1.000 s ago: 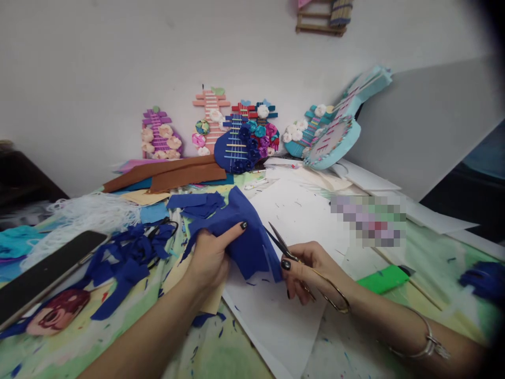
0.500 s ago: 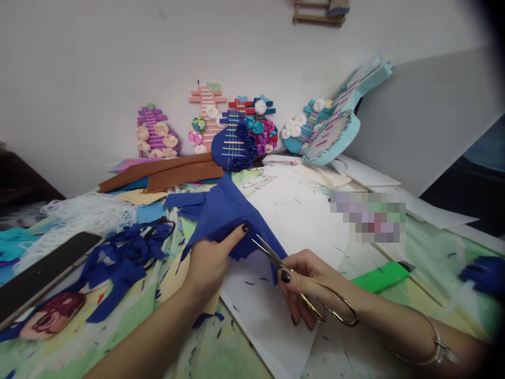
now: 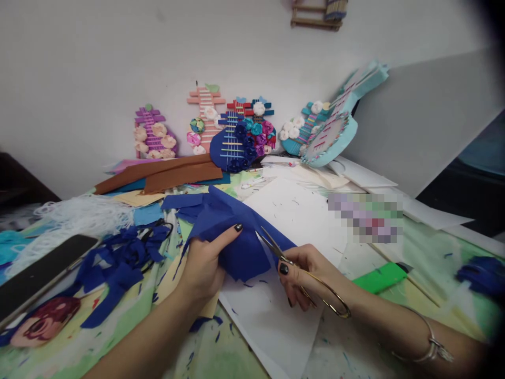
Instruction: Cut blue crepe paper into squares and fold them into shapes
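Note:
My left hand (image 3: pixel 205 263) pinches a sheet of dark blue crepe paper (image 3: pixel 244 252), thumb on top and the other fingers mostly hidden beneath it. In my right hand (image 3: pixel 305 273) is a pair of scissors (image 3: pixel 272 244) with gold handles and slightly parted blades. The blades lie at the blue paper, with a slit of white showing beside them. Under the crepe paper rests a large white sheet (image 3: pixel 276 326) sprinkled with small blue scraps.
A black phone (image 3: pixel 43 273) and a heap of blue strips (image 3: pixel 118 263) lie left, near white yarn (image 3: pixel 79 216). On the right is a green cutter (image 3: pixel 381 279). Decorated guitar shapes, one dark blue (image 3: pixel 224 145), lean against the wall.
The blue paper has a longer cut, and its near flap now hangs wider over the white sheet. The scissors have moved slightly, and my left hand has shifted a little left.

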Demonstrator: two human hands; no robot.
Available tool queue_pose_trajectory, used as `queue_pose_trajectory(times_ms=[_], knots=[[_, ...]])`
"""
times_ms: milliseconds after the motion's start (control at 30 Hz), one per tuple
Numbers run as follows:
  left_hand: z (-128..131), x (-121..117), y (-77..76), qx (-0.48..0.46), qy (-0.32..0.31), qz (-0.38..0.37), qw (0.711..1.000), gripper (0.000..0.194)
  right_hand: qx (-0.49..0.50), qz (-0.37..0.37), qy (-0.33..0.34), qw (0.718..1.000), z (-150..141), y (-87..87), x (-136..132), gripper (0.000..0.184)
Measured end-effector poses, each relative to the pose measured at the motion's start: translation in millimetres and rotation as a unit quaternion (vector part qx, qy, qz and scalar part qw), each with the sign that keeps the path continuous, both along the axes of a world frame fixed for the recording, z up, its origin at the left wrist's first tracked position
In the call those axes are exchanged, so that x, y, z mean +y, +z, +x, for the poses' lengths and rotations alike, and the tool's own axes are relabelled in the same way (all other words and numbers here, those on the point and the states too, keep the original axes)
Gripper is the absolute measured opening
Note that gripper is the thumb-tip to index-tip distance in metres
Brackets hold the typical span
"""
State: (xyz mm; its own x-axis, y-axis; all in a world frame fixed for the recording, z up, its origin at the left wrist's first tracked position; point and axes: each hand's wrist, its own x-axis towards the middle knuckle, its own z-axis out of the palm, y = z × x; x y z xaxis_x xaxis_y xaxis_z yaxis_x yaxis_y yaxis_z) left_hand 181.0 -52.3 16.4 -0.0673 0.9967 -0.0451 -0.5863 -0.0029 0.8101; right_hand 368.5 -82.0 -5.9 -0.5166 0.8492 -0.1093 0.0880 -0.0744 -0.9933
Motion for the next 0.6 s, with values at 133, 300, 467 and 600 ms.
queue_pose_trajectory(times_ms=[133,300,467,600], knots=[[-1.1,0.7,-1.5,0.005,-0.023,-0.042,0.999,0.038,0.004,-0.009,0.003,1.0,0.4,-2.6,1.8,0.048],[3.3,-2.4,-1.0,0.011,-0.035,-0.067,0.997,0.035,0.027,-0.024,-0.012,0.999,-4.2,2.7,3.3,0.053],[7.4,-6.7,-1.9,0.005,-0.044,-0.083,0.996,0.032,0.048,-0.034,-0.019,0.998,-9.2,2.5,1.1,0.058],[9.0,-9.3,-3.4,0.008,-0.057,-0.075,0.995,0.029,0.059,-0.016,-0.018,0.998,-9.1,-1.7,0.5,0.054]])
